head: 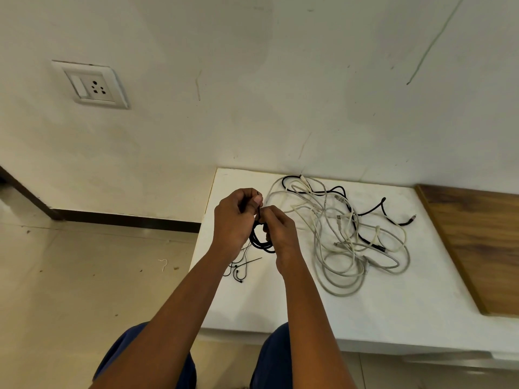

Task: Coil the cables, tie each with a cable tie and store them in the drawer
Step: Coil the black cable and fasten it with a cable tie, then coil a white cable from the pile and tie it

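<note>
A small black coiled cable (259,240) hangs between my two hands above the left part of the white tabletop (280,310). My left hand (234,220) pinches a thin black cable tie (258,210) at the top of the coil. My right hand (279,234) grips the coil's right side and the tie. Several loose black cable ties (241,269) lie on the table just below my hands. To the right a tangle of white cables (342,237) lies spread out, with a black cable (373,210) woven through it.
The table stands against a white wall with a socket plate (94,85) at upper left. A wooden board (477,248) lies along the table's right side. Tiled floor (84,276) with a small white hook (163,264) is left of the table. My knees show at the bottom.
</note>
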